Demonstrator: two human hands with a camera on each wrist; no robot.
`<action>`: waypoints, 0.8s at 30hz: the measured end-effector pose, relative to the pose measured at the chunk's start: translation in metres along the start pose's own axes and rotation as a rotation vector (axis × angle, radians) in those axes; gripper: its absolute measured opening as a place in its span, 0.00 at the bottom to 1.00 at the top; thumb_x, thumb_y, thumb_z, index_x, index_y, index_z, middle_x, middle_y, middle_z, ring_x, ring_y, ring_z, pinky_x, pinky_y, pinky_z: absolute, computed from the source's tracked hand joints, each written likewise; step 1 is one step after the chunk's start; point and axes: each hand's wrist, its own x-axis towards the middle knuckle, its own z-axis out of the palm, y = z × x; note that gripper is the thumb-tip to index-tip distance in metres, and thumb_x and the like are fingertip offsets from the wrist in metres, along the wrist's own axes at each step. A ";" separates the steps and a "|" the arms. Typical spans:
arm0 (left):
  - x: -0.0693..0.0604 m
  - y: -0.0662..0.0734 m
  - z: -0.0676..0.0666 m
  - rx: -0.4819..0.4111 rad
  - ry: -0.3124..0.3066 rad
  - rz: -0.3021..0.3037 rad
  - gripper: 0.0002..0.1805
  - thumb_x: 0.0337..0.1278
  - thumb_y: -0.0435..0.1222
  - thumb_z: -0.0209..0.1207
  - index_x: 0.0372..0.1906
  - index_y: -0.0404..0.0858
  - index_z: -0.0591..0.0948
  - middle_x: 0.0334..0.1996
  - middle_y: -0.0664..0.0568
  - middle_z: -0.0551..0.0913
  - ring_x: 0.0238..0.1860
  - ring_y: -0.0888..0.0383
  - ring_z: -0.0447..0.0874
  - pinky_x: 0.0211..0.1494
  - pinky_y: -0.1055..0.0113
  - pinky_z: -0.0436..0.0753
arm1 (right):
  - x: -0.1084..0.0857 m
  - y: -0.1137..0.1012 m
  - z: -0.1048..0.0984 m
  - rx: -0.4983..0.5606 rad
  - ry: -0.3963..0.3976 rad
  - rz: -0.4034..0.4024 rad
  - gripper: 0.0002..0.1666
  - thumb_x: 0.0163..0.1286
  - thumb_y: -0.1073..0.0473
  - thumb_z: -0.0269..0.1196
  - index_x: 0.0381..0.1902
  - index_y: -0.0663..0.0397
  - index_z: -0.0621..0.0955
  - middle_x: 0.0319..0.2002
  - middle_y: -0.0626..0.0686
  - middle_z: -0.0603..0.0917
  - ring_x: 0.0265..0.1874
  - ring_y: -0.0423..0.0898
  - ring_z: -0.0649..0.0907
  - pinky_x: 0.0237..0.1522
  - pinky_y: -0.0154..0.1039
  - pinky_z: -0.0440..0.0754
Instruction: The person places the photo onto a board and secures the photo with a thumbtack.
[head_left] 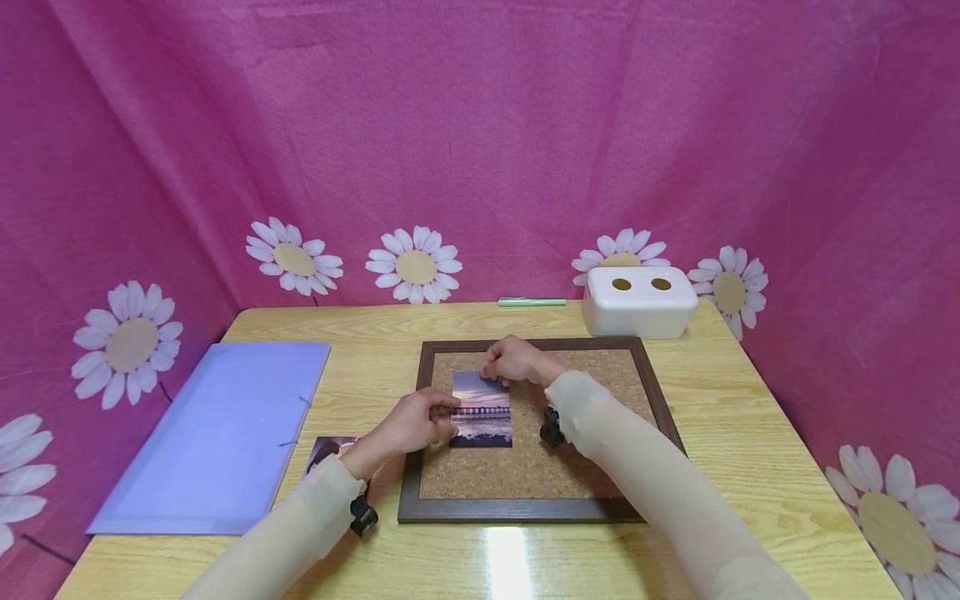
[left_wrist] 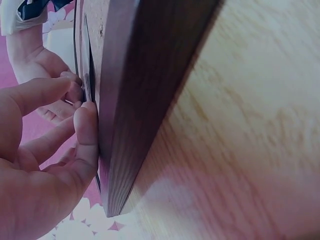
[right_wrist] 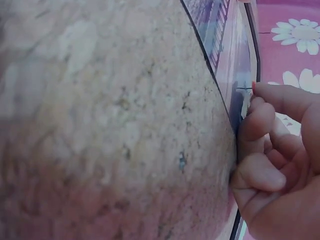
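A sunset photo (head_left: 482, 427) with a dark pier across it lies on the cork board (head_left: 540, 475), inside the brown frame. At the photo's left edge my left hand (head_left: 412, 423) holds it between thumb and forefinger. My right hand (head_left: 516, 361) is at the photo's top edge. There its thumb and forefinger pinch a push pin (right_wrist: 254, 87) with a small red head, its needle pointing at the photo. In the left wrist view the photo's edge (left_wrist: 87, 75) stands slightly off the cork.
A lilac folder (head_left: 217, 442) lies at the left, with another photo (head_left: 322, 450) partly under my left forearm. A white box (head_left: 639, 312) with two round holes stands at the back right. A green pen (head_left: 532, 302) lies along the table's back edge.
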 end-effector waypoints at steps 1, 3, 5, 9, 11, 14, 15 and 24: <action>0.000 0.000 0.000 -0.001 0.000 -0.002 0.21 0.52 0.31 0.71 0.54 0.37 0.85 0.53 0.46 0.82 0.41 0.58 0.77 0.42 0.67 0.78 | 0.000 0.000 0.000 0.009 0.008 0.003 0.05 0.70 0.61 0.63 0.37 0.53 0.86 0.38 0.50 0.88 0.24 0.41 0.78 0.28 0.32 0.77; 0.000 0.000 0.000 0.000 0.000 -0.006 0.21 0.52 0.31 0.71 0.54 0.37 0.85 0.54 0.46 0.82 0.41 0.57 0.77 0.42 0.67 0.77 | 0.000 0.001 0.000 0.027 0.021 0.009 0.05 0.70 0.61 0.62 0.35 0.53 0.85 0.39 0.51 0.89 0.24 0.41 0.79 0.28 0.33 0.77; 0.000 0.000 0.000 0.000 -0.001 -0.011 0.21 0.52 0.31 0.71 0.54 0.37 0.85 0.54 0.46 0.82 0.41 0.57 0.77 0.41 0.67 0.77 | 0.000 0.001 0.000 0.031 0.028 0.014 0.05 0.70 0.61 0.63 0.34 0.53 0.85 0.39 0.51 0.89 0.23 0.42 0.79 0.29 0.33 0.77; 0.000 0.000 0.000 -0.003 -0.005 -0.016 0.21 0.52 0.31 0.71 0.54 0.37 0.85 0.53 0.46 0.82 0.38 0.58 0.76 0.38 0.68 0.75 | -0.001 0.001 0.000 0.021 0.035 0.013 0.07 0.69 0.59 0.64 0.31 0.53 0.85 0.39 0.50 0.89 0.22 0.41 0.80 0.29 0.33 0.75; 0.000 0.000 0.000 -0.005 -0.006 -0.016 0.21 0.52 0.31 0.71 0.54 0.37 0.85 0.52 0.47 0.82 0.38 0.58 0.75 0.37 0.68 0.75 | -0.001 0.001 0.000 0.023 0.037 0.011 0.07 0.69 0.59 0.64 0.30 0.52 0.85 0.38 0.50 0.89 0.22 0.41 0.80 0.29 0.32 0.75; 0.000 0.000 0.000 -0.001 -0.009 -0.010 0.21 0.52 0.31 0.70 0.54 0.37 0.85 0.51 0.47 0.82 0.37 0.58 0.75 0.37 0.68 0.75 | -0.002 0.001 0.000 0.022 0.040 0.010 0.08 0.70 0.59 0.63 0.30 0.51 0.84 0.38 0.49 0.89 0.22 0.41 0.80 0.31 0.32 0.76; 0.000 0.000 -0.001 0.003 -0.008 -0.006 0.21 0.52 0.31 0.71 0.54 0.37 0.85 0.50 0.47 0.82 0.37 0.58 0.75 0.36 0.68 0.75 | -0.002 0.000 0.000 0.022 0.040 0.009 0.08 0.70 0.59 0.63 0.30 0.51 0.84 0.38 0.49 0.89 0.22 0.41 0.80 0.32 0.32 0.77; 0.001 0.000 -0.001 -0.002 -0.016 -0.028 0.22 0.53 0.33 0.70 0.55 0.38 0.83 0.51 0.47 0.82 0.38 0.58 0.75 0.37 0.68 0.75 | 0.000 0.002 0.001 0.019 0.041 0.007 0.06 0.70 0.59 0.64 0.33 0.51 0.86 0.38 0.49 0.89 0.22 0.41 0.81 0.35 0.33 0.80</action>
